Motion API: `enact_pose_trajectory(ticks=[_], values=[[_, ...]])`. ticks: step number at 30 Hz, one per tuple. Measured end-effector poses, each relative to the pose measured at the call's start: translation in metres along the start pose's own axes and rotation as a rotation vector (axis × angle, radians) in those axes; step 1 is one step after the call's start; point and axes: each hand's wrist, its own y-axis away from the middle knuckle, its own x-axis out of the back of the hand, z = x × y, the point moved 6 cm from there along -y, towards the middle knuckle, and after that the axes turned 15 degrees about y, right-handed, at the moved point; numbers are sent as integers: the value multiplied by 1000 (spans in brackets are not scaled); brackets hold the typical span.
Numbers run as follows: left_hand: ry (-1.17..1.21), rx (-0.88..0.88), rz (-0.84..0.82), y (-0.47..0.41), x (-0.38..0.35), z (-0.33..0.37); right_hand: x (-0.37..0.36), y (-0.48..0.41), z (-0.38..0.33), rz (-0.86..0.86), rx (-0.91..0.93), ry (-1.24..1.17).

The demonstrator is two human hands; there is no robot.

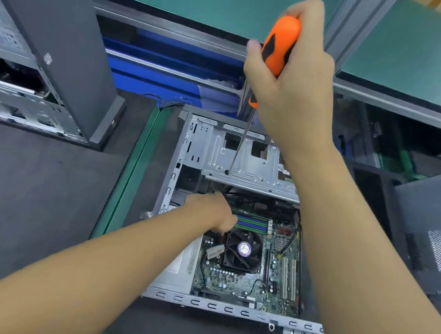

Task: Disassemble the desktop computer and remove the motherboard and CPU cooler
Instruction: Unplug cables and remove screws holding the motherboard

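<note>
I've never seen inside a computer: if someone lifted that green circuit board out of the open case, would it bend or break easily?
Probably stiff rather than floppy: the motherboard looks like a flat rigid sheet. Likely fragile, since tiny components crowd its surface. It may feel heavy around the CPU cooler mounted on it.

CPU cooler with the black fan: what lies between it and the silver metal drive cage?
Head view: blue and green memory slots lie between black CPU cooler and silver drive cage, left hand beside them.
</note>
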Motion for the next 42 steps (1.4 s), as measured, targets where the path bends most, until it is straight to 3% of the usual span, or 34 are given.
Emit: enact_pose_trajectory(ticks=[4, 9, 13, 16, 21, 24, 28, 35, 42], values=[[184, 69, -92, -7, 6, -11, 16, -3, 9, 134, -54, 19], [-45, -103, -90, -16, 12, -1, 23, 1, 18, 196, -111, 29], [-276, -90, -129, -12, 10, 1, 31, 5, 25, 250, -169, 32], [-380, -96, -174, -15, -3, 6, 25, 7, 30, 186, -190, 19], [-463, -119, -200, -13, -16, 12, -21, 32, 34, -169, -168, 21], [-424, -81, -165, -7, -21, 12, -43, 48, 36, -280, -121, 49], [-208, 80, -26, -11, -11, 4, -49, 51, 38, -262, -99, 28], [-263, 98, -368, -18, -8, 1, -45, 47, 44, -228, -152, -20], [-435, 60, -332, -24, -15, -2, -44, 45, 50, -162, -158, -34]])
